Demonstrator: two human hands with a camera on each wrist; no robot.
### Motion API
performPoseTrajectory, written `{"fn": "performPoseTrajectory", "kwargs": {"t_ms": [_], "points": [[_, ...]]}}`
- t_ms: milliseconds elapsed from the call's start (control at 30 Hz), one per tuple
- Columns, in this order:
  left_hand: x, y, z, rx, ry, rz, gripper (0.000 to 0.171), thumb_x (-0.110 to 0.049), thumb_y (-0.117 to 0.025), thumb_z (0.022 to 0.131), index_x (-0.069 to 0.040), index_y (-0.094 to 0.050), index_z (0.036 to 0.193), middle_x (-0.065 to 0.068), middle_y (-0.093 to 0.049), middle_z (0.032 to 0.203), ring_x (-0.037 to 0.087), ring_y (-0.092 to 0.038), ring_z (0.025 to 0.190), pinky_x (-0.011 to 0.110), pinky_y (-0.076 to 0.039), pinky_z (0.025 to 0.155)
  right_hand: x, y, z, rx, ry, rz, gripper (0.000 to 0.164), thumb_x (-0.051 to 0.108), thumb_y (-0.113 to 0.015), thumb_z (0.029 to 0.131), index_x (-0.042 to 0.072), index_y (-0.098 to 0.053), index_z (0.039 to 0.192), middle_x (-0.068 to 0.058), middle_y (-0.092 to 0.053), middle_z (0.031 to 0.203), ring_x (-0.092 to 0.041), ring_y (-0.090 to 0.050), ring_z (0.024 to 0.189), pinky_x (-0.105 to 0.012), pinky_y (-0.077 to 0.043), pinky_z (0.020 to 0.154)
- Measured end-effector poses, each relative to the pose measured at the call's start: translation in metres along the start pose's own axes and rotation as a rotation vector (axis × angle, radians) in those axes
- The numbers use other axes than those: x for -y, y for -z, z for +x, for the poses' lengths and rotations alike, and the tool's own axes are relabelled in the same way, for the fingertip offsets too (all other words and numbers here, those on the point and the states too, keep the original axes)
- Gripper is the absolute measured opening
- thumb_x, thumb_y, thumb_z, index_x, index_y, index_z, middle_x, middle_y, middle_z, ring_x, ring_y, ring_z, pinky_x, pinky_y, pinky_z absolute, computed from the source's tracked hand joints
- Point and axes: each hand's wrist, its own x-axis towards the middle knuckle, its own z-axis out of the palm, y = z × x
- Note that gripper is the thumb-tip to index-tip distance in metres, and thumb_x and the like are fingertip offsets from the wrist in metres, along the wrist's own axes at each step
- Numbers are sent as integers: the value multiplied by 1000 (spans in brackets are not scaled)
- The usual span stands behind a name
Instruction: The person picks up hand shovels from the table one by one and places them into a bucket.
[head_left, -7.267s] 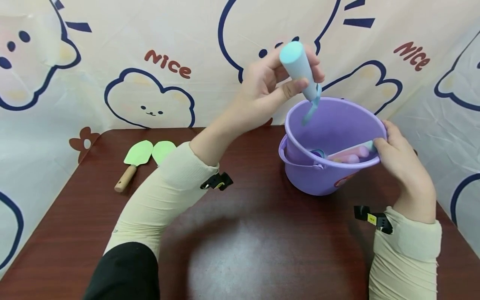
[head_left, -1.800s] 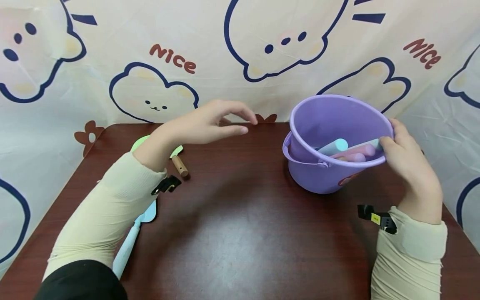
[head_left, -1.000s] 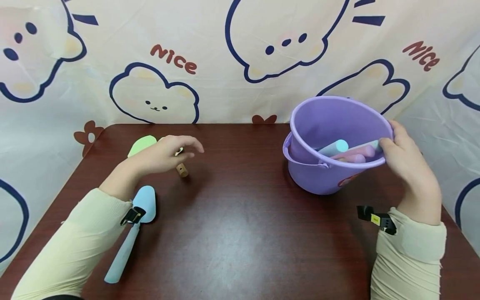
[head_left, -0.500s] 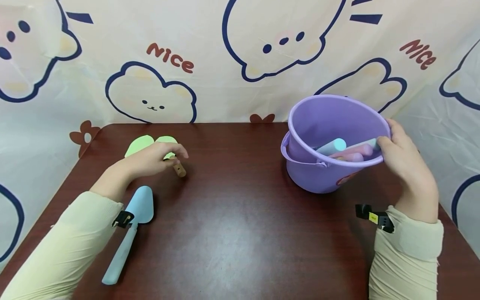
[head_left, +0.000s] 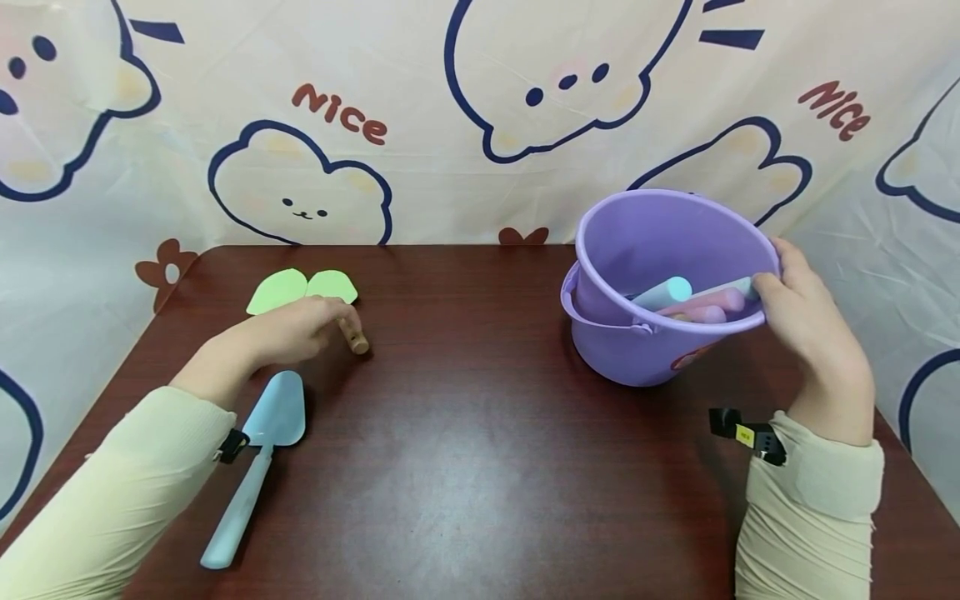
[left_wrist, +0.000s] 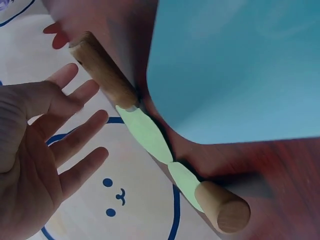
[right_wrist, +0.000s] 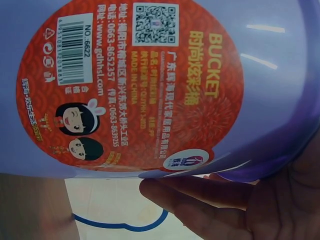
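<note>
My right hand [head_left: 808,315] grips the purple bucket [head_left: 622,354] by its rim, thumb inside. Well left of that bucket, my left hand [head_left: 288,329] has its fingers [left_wrist: 82,134] parted beside a green trowel's [head_left: 333,285] wooden handle [left_wrist: 107,72]; contact I cannot confirm. A blue trowel [head_left: 281,412] lies on the tabletop [head_left: 480,475], also left of the bucket.

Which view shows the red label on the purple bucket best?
The right wrist view: the red label fills much of the frame, its barcode clear. The head view shows it only as a small patch on the bucket; the left wrist view shows none of it.
</note>
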Motion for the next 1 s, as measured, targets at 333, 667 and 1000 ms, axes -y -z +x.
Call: {"fn": "performPoseTrajectory", "kwargs": {"t_ms": [333,667,1000], "points": [[-1,-10,10,16,3,29,42,12,-61,82,-10,-66,117,4,-64,112,27,-56,108,46,-49,92,0,1,-1,7,-5,4,63,19,-22,103,-5,1,156,-39,-15,156,-57,-21,137,-71,-12,114],[-2,-15,25,90,-23,89,41,18,-52,81,-3,-68,112,7,-65,108,25,-60,104,45,-52,92,0,0,0,4,-6,16,62,19,-22,103,-4,1,156,-38,-14,157,-57,-21,137,-72,-12,114],[-5,-17,36,146,-58,101,31,19,-51,77,-9,-62,87,2,-48,84,17,-47,78,31,-41,71,-1,-1,1,0,1,17,63,19,-23,103,-3,-1,156,-37,-14,157,-57,-20,138,-70,-12,115]]}}
